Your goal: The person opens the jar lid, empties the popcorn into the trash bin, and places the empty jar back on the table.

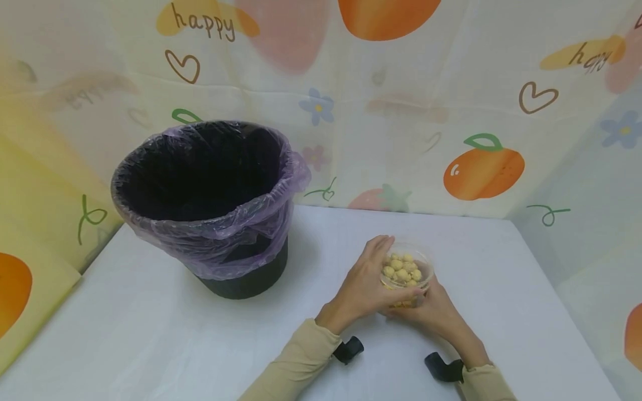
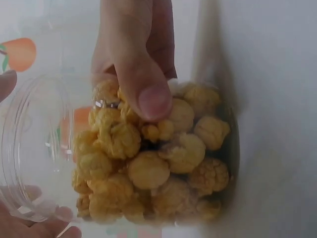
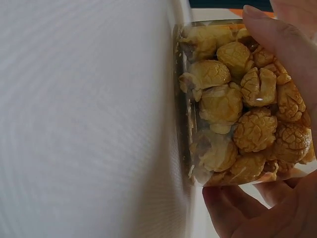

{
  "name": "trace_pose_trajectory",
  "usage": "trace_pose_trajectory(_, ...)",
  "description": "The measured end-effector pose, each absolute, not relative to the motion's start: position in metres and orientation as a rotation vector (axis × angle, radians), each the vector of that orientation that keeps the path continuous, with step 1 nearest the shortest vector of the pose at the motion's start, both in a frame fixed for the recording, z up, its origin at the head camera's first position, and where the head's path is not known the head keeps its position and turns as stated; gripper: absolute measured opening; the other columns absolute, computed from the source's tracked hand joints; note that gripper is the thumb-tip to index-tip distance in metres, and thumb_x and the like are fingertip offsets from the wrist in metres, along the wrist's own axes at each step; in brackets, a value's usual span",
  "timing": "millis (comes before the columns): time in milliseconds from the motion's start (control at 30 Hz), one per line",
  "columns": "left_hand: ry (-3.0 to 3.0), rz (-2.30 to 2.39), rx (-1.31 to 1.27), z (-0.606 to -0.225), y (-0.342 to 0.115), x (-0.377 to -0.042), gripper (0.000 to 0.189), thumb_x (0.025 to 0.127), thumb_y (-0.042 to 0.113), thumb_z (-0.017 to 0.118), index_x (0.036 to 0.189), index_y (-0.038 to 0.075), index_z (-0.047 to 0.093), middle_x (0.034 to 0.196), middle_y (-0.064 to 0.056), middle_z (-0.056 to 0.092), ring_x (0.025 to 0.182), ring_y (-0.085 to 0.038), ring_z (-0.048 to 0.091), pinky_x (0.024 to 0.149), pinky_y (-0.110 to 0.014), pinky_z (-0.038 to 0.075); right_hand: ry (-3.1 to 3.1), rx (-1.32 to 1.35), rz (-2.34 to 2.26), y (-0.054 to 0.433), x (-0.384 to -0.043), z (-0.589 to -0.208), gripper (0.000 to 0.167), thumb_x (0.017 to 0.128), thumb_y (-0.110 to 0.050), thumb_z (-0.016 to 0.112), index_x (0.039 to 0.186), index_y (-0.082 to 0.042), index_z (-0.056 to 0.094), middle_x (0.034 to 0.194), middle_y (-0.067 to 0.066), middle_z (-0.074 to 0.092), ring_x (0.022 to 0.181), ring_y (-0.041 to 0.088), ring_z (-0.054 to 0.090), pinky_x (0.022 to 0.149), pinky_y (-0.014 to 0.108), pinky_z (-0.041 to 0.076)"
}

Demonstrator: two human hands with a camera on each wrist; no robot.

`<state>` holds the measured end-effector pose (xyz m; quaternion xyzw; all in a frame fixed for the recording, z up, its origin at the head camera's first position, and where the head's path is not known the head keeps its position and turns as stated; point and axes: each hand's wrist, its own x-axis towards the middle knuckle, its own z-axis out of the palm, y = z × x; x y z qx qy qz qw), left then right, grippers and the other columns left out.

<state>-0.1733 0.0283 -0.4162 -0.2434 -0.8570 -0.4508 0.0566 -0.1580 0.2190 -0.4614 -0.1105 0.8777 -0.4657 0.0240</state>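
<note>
A clear plastic jar (image 1: 405, 273) of caramel popcorn (image 1: 401, 268) stands upright between my two hands. Its ridged upper rim shows in the left wrist view, with the round golden pieces filling the part below. From the left, my left hand (image 1: 357, 285) grips the jar near the rim, thumb across the front and fingers at the far side. Lower down, my right hand (image 1: 435, 312) holds the body from the right. Its thumb (image 2: 151, 99) presses on the jar wall, while other fingers (image 3: 225, 210) curl behind. The jar's base is close over the white tabletop.
A black bin (image 1: 251, 278) with a purple plastic liner (image 1: 236, 234) stands to the left on the white table (image 1: 165, 340). Behind the table hangs a printed cloth (image 1: 391, 139) with oranges, hearts and flowers. Black devices (image 1: 348, 350) are worn at both wrists.
</note>
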Motion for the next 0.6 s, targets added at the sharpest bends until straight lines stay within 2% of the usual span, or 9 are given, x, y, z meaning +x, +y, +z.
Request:
trace_pose_trajectory(267, -2.741, -1.413, -0.717, -0.412, 0.016, -0.180, 0.095, 0.080, 0.060, 0.073, 0.155, 0.018, 0.033, 0.159, -0.004, 0.032, 0.144, -0.020, 0.036, 0.115, -0.046, 0.039, 2.732, -0.369, -1.442, 0.219, -0.158, -0.463, 0.115, 0.066, -0.028, 0.093, 0.152, -0.006, 0.020, 0.144, 0.016, 0.047, 0.131, 0.033, 0.047, 0.107, 0.058, 0.040)
trace_pose_trajectory(433, -2.790, -1.446, -0.734, -0.407, 0.009, -0.182, 0.096, 0.078, 0.059, 0.075, 0.154, 0.017, 0.034, 0.157, -0.001, 0.033, 0.144, -0.019, 0.036, 0.115, -0.047, 0.038, 2.712, -0.344, -1.448, 0.219, -0.158, -0.461, 0.118, 0.066, -0.032, 0.093, 0.154, -0.009, 0.018, 0.146, 0.015, 0.045, 0.134, 0.034, 0.045, 0.110, 0.061, 0.037)
trace_pose_trajectory(600, -2.868, -1.411, -0.729, -0.402, 0.001, -0.184, 0.094, 0.078, 0.056, 0.076, 0.154, 0.021, 0.033, 0.158, 0.000, 0.032, 0.145, -0.019, 0.033, 0.114, -0.050, 0.038, 2.731, -0.304, -1.413, 0.218, -0.157, -0.460, 0.115, 0.065, -0.034, 0.093, 0.151, -0.006, 0.022, 0.146, 0.019, 0.046, 0.135, 0.038, 0.045, 0.110, 0.063, 0.036)
